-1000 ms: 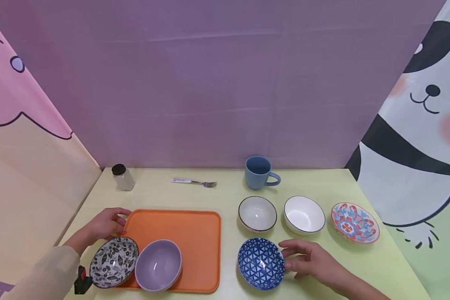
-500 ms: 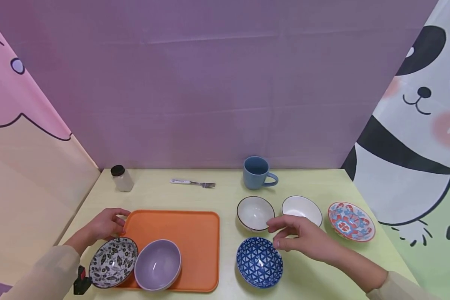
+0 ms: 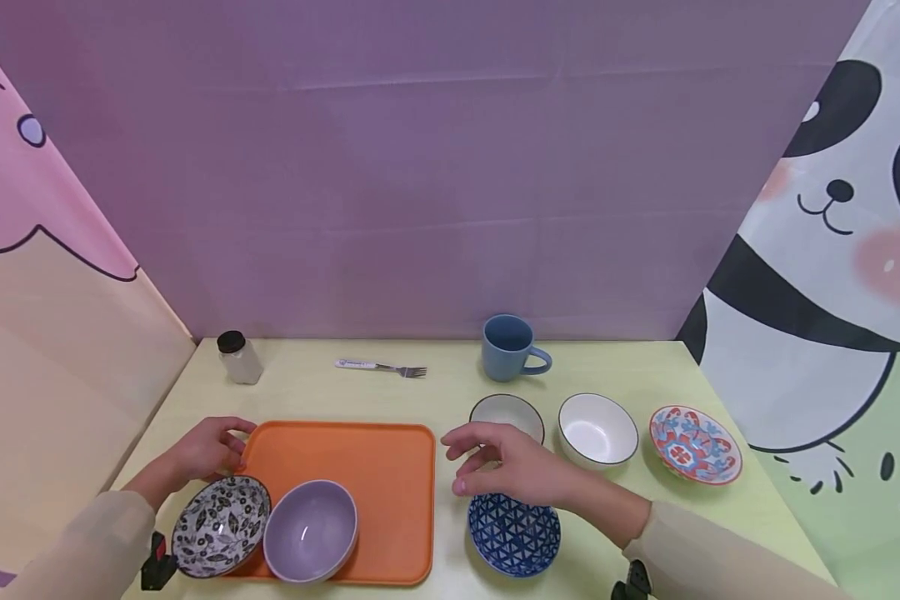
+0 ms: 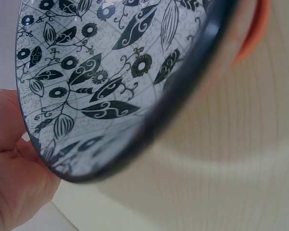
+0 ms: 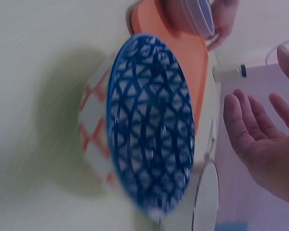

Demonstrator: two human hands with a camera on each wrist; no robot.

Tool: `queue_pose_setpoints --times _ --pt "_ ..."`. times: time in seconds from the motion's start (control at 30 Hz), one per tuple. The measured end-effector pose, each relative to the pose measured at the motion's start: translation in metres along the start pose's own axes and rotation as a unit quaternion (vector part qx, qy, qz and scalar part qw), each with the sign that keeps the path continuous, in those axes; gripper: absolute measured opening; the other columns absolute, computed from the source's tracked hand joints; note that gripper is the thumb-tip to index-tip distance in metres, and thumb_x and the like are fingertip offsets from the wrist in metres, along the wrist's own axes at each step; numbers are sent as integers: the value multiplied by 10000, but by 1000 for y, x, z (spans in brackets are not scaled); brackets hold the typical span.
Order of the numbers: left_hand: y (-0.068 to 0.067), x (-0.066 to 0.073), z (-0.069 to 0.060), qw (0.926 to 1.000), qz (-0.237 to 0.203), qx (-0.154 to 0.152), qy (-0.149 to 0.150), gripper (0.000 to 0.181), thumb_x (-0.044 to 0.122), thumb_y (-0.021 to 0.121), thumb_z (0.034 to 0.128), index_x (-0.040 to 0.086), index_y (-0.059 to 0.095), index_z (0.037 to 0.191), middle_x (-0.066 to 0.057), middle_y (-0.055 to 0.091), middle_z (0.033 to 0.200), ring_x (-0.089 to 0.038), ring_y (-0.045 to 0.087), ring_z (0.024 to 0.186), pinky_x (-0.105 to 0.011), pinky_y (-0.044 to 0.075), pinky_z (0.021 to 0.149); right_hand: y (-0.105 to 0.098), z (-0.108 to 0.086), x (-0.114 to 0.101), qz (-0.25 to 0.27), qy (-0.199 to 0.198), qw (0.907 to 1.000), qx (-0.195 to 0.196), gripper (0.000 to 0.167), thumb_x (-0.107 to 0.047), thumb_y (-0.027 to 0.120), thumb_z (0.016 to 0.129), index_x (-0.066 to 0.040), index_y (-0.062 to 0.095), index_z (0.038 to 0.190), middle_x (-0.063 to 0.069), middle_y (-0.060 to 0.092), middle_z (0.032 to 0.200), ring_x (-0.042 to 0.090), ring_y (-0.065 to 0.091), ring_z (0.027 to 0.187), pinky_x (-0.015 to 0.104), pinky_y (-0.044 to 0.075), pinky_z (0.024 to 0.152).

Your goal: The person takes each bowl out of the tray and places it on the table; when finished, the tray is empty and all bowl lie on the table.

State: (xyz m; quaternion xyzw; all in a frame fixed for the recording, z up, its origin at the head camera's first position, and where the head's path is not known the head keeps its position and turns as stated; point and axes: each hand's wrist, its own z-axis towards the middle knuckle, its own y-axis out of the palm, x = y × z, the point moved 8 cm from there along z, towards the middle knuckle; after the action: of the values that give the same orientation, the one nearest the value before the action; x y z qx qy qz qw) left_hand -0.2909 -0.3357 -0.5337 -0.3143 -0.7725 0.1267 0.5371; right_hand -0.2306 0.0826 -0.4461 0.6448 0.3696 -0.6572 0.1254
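Observation:
At the left edge of the orange tray [image 3: 393,500], my left hand [image 3: 208,450] grips the rim with bent fingers. A black-and-white floral bowl [image 3: 221,525] tilts over the tray's near left corner, hiding part of this hand in the left wrist view. Beside it on the tray is a purple bowl [image 3: 311,532]. My right hand [image 3: 506,467] hangs in the air, fingers apart and holding nothing, above and beyond the blue patterned bowl [image 3: 513,537]. It partly covers a greyish-white bowl [image 3: 506,408] in the head view.
A white bowl [image 3: 598,429] and a red-and-blue patterned dish [image 3: 694,446] stand to the right. Farther back are a blue mug [image 3: 506,350], a fork [image 3: 381,367] and a black-lidded jar [image 3: 240,358]. A purple cloth [image 3: 420,183] hangs behind the table.
My right hand has left the side of the blue bowl and moved leftward and up, toward the tray. My left hand keeps its place at the tray's edge.

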Motion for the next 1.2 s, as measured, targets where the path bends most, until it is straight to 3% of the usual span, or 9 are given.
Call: queue_pose_setpoints --times 0.33,0.53,0.97,1.2 --pt "-3 -3 0 10000 69 15 -39 563 -59 650 881 -73 478 1416 -184 619 1045 -254 639 888 -411 623 707 47 52 2 495 417 9974 -318 592 -179 801 896 -181 555 1434 74 627 1262 238 698 1059 409 620 830" --pt "-4 -6 1 9999 67 34 -73 557 -56 646 881 -65 485 1413 -178 628 1043 -244 653 871 -408 623 703 73 75 7 819 690 9931 -487 611 -144 804 889 -182 540 1438 152 601 1326 235 723 1009 510 611 845" --pt "-1 -4 3 10000 11 23 -22 566 -43 658 879 -66 482 1418 -162 653 1016 -241 685 827 -442 631 722 114 91 20 1009 894 9871 -861 776 -88 829 850 -153 447 1522 95 595 1334 209 713 929 466 623 751" --pt "0 -3 4 10000 6 -11 -10 566 -46 662 882 -66 482 1418 -176 656 1029 -240 688 829 -443 632 722 127 93 27 984 884 9870 -910 861 -50 855 804 -164 433 1546 59 610 1328 169 636 1077 437 625 727"
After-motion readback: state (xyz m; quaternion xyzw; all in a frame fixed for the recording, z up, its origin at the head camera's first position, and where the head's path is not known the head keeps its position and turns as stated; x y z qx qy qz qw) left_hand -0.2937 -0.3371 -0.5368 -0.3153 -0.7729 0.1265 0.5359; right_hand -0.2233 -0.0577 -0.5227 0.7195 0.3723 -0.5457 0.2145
